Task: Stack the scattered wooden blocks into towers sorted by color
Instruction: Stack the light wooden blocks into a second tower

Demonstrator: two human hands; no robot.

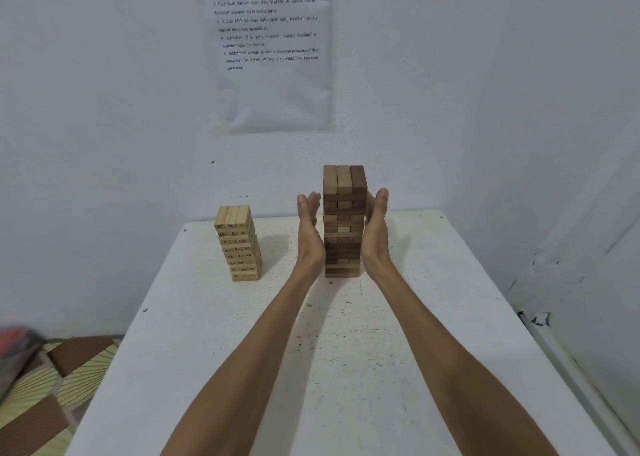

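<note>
Wooden-tower hold: your left hand (pixel 310 225) and right hand (pixel 375 225), fingers straight and flat, flank the tall dark brown block tower (pixel 344 220), probably to square its sides.
Axis: upright, long axis vertical, mid-table.
Beyond: shorter pale numbered block tower (pixel 239 244), well apart to the left on the white table (pixel 450 317).

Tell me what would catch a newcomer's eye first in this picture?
The tall dark brown wooden block tower stands near the far edge of the white table, with the left hand and the right hand flat and open along its two sides. To its left stands a shorter pale wooden block tower with numbers printed on its blocks. A printed sheet of instructions hangs on the white wall behind.
</note>
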